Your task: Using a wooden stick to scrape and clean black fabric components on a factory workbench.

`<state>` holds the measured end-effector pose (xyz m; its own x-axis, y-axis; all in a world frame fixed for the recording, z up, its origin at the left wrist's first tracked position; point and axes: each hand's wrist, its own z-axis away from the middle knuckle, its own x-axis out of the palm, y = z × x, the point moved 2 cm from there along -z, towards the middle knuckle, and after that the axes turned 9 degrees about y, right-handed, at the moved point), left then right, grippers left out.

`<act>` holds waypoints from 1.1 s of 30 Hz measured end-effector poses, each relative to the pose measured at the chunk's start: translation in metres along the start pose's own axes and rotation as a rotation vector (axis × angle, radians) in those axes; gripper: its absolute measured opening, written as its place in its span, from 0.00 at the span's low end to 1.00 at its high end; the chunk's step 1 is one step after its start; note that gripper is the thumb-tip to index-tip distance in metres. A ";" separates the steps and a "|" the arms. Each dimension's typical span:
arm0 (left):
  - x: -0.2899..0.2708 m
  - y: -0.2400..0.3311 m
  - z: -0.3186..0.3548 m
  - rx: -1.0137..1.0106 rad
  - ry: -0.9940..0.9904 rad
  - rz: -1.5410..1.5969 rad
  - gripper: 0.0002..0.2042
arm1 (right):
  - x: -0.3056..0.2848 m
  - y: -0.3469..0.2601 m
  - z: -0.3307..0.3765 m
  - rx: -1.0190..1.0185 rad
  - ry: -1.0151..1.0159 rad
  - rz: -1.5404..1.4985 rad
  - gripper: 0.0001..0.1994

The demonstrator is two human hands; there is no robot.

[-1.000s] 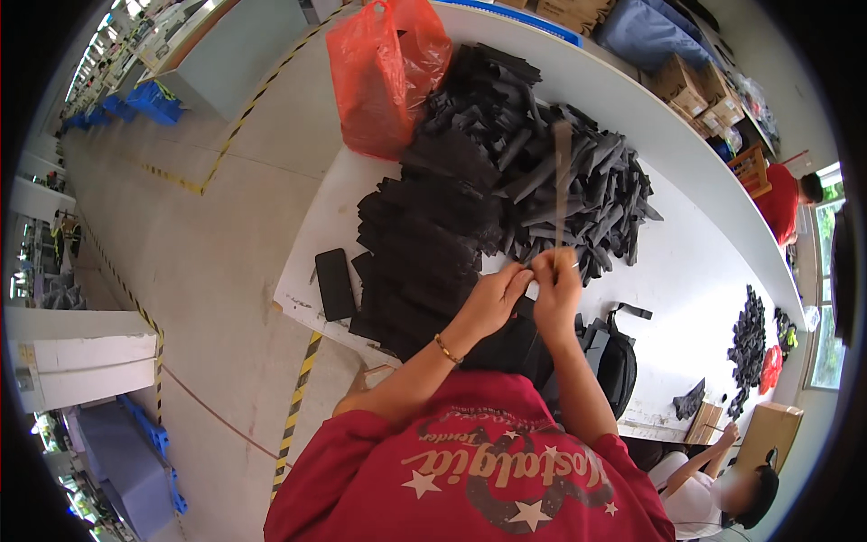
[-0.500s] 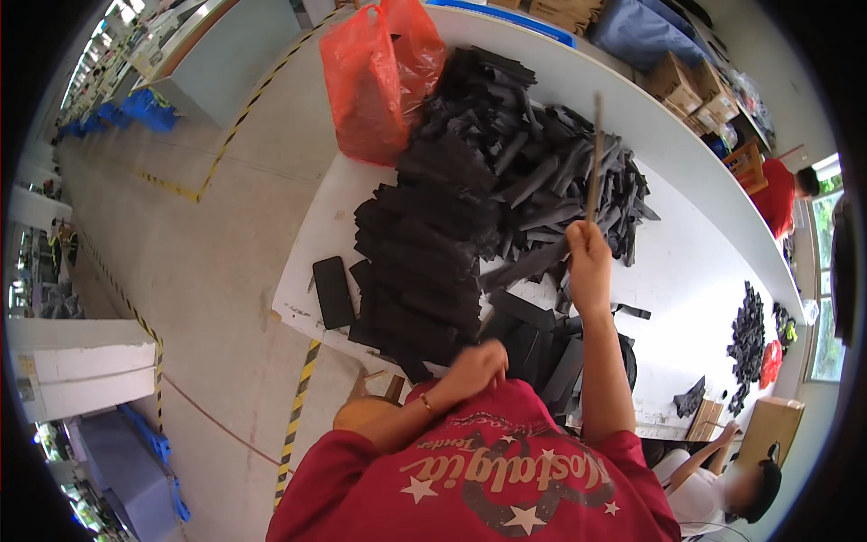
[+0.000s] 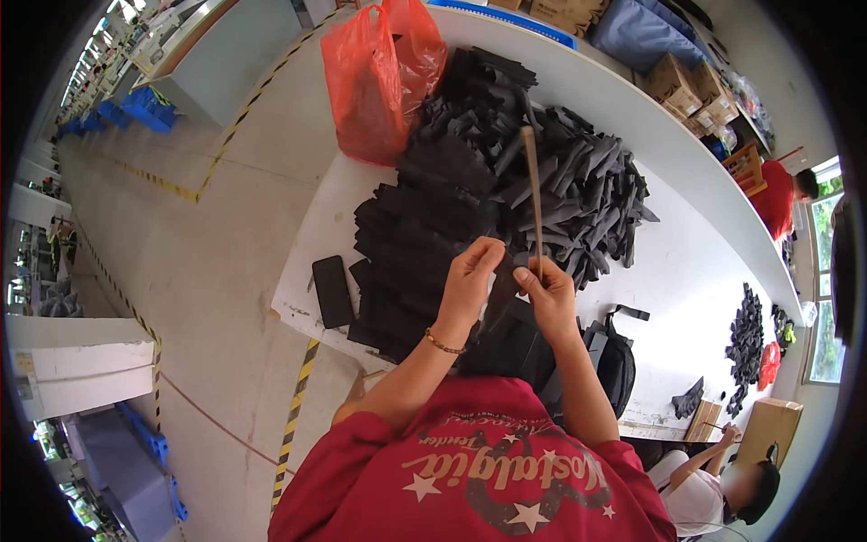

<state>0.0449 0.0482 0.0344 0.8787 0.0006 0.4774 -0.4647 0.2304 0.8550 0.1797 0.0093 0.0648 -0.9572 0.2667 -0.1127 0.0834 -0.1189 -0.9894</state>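
Observation:
My right hand (image 3: 551, 298) is closed round a thin light-brown stick (image 3: 533, 185) that points up and away from me. A black fabric piece (image 3: 499, 294) hangs between my hands, its edge also at the right fingertips. My left hand (image 3: 465, 289), with a beaded bracelet on the wrist, pinches the other side of that piece. Beneath and left of the hands lies a layered stack of black fabric pieces (image 3: 415, 235). Beyond the right hand rises a loose heap of black fabric pieces (image 3: 578, 181).
A red plastic bag (image 3: 366, 99) stands at the table's far left corner. A black phone (image 3: 333, 291) lies near the left edge. At right are a black backpack (image 3: 618, 366) and a smaller black heap (image 3: 746, 339). A co-worker (image 3: 704, 488) sits lower right.
My right hand has come down and left from the heap with the stick and a black piece. My left hand has risen from my shirt and joined it at the piece.

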 end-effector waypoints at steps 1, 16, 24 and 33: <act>0.001 -0.004 0.001 -0.002 0.006 -0.001 0.08 | 0.002 -0.003 0.001 0.058 0.008 -0.031 0.08; -0.074 0.029 -0.041 0.234 0.414 -0.081 0.11 | -0.040 -0.029 -0.038 -0.123 0.163 0.231 0.08; -0.097 0.003 -0.020 0.680 -0.362 -1.332 0.12 | -0.104 -0.027 -0.083 -0.100 0.365 0.604 0.21; -0.120 0.005 -0.037 0.607 -0.384 -1.342 0.07 | -0.075 0.037 0.036 -0.389 -0.048 0.905 0.07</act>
<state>-0.0587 0.0856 -0.0265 0.6384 -0.1448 -0.7560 0.5721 -0.5678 0.5919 0.2450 -0.0499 0.0400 -0.4969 0.1906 -0.8466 0.8670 0.0663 -0.4939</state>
